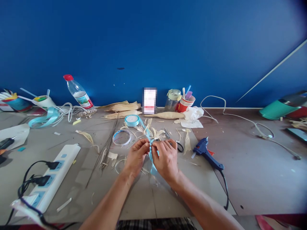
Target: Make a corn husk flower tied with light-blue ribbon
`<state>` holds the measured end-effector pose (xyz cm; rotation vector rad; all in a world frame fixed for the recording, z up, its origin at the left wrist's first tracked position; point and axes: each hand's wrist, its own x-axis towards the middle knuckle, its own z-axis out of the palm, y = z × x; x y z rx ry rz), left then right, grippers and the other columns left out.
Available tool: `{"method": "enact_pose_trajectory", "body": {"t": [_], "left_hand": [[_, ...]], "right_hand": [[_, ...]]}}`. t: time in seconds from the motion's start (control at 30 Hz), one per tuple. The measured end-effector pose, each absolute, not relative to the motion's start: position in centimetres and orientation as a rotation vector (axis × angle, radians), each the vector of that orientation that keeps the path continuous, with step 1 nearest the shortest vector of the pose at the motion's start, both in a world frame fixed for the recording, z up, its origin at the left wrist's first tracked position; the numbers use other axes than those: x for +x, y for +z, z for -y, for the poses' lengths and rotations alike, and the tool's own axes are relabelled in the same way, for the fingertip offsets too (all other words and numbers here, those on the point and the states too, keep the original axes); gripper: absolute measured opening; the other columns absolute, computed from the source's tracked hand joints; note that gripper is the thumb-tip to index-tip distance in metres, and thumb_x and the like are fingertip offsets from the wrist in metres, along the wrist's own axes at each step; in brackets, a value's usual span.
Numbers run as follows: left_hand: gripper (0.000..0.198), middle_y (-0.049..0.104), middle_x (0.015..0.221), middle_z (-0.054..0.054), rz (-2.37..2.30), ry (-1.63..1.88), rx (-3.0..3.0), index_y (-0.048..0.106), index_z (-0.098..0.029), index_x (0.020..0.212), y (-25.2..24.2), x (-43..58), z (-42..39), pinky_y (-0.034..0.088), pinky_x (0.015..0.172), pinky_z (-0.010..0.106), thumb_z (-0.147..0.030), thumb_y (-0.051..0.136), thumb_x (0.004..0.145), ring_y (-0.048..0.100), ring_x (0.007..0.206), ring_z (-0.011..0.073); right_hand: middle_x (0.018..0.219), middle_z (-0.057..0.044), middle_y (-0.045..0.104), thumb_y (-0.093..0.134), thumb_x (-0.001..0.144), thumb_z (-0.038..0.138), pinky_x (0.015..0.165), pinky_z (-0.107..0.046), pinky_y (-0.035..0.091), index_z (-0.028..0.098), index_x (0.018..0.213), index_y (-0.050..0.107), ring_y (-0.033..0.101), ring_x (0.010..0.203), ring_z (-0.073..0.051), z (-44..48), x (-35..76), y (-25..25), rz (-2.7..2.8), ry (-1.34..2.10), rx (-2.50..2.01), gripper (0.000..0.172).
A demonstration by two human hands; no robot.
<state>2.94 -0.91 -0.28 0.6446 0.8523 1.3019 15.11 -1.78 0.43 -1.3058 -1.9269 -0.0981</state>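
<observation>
Pinching a light blue ribbon (153,170) just below the centre of the frame, the left hand (137,154) has its thumb and fingertips closed on the strip. The right hand (166,157) works right beside it, fingers curled inward, thumb and forefinger also gripping the ribbon; the detail between the fingertips is too small to make out. One length leads up from the hands to a blue spool (131,120) lying at the centre, and another length shows below them, between the wrists.

Near the left hand, a ring (122,144) lies flat, with thin wires (108,148) fanned out to its left. Pale husk scraps (156,132) are scattered above the hands. Close to the right hand, the black handle of a pair of scissors (180,147) shows, partly hidden by that hand. A blue glue gun (208,154) lies right of centre, its cord running toward the lower right.

At the lower left I note a white power strip (62,163) with two black plugs fitted. Along the blue wall stand a red-capped bottle (80,92), tilted, at upper left, and a jar (171,101) beside a red paper cup (185,104) right of centre.
</observation>
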Motion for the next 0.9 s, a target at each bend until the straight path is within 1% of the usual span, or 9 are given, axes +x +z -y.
{"method": "enact_pose_trajectory", "body": {"t": [0.13,0.23,0.5,0.7,0.8,0.9], "left_hand": [[0.015,0.061,0.071,-0.001,-0.825,1.347,0.629,0.067,-0.016,0.077,-0.24,2.96,0.88,0.038,0.064,0.021,-0.021,0.074,0.065,0.05,0.063,0.0081],[0.014,0.062,0.073,0.0,-0.783,1.313,0.611,0.067,-0.015,0.077,-0.32,2.79,0.79,0.04,0.066,0.022,-0.02,0.073,0.065,0.052,0.065,0.0091],[0.01,0.063,0.072,-0.001,-0.698,1.248,0.551,0.067,-0.015,0.075,-0.58,2.57,0.62,0.041,0.067,0.021,-0.016,0.073,0.067,0.054,0.066,0.0078],[0.013,0.065,0.078,0.0,-0.726,1.313,0.616,0.068,-0.018,0.079,-0.62,3.0,0.8,0.042,0.071,0.023,-0.017,0.073,0.066,0.056,0.073,0.0098],[0.011,0.064,0.076,-0.001,-0.745,1.321,0.64,0.067,-0.018,0.078,-0.79,3.01,0.75,0.041,0.07,0.022,-0.017,0.071,0.068,0.055,0.072,0.0092],[0.011,0.063,0.075,-0.001,-0.764,1.317,0.61,0.066,-0.017,0.078,-0.96,2.82,0.62,0.04,0.066,0.021,-0.017,0.071,0.068,0.054,0.067,0.0077]], "right_hand": [[0.065,-0.001,0.061,0.046,0.087,0.016,0.083,-0.034,0.03,0.019,0.076,0.055,0.055,0.066,-0.014,1.93,14.87,0.4,1.956,-0.086,-1.291,0.014],[0.065,0.0,0.061,0.046,0.087,0.016,0.083,-0.034,0.031,0.019,0.076,0.055,0.055,0.065,-0.014,1.96,14.71,0.38,1.94,-0.076,-1.275,0.014],[0.065,0.0,0.062,0.047,0.086,0.015,0.083,-0.033,0.032,0.018,0.077,0.055,0.056,0.064,-0.013,1.92,14.73,0.38,1.924,-0.045,-1.25,0.013],[0.065,0.0,0.062,0.046,0.087,0.016,0.085,-0.035,0.031,0.019,0.075,0.055,0.056,0.066,-0.014,1.97,14.92,0.44,1.947,-0.06,-1.296,0.015],[0.069,-0.001,0.063,0.046,0.086,0.016,0.09,-0.037,0.029,0.019,0.08,0.056,0.057,0.069,-0.015,1.97,14.86,0.54,1.97,-0.035,-1.305,0.012],[0.077,-0.003,0.066,0.049,0.085,0.019,0.095,-0.041,0.028,0.018,0.089,0.057,0.059,0.076,-0.017,2.15,14.85,1.02,1.986,0.016,-1.295,0.009]]}}
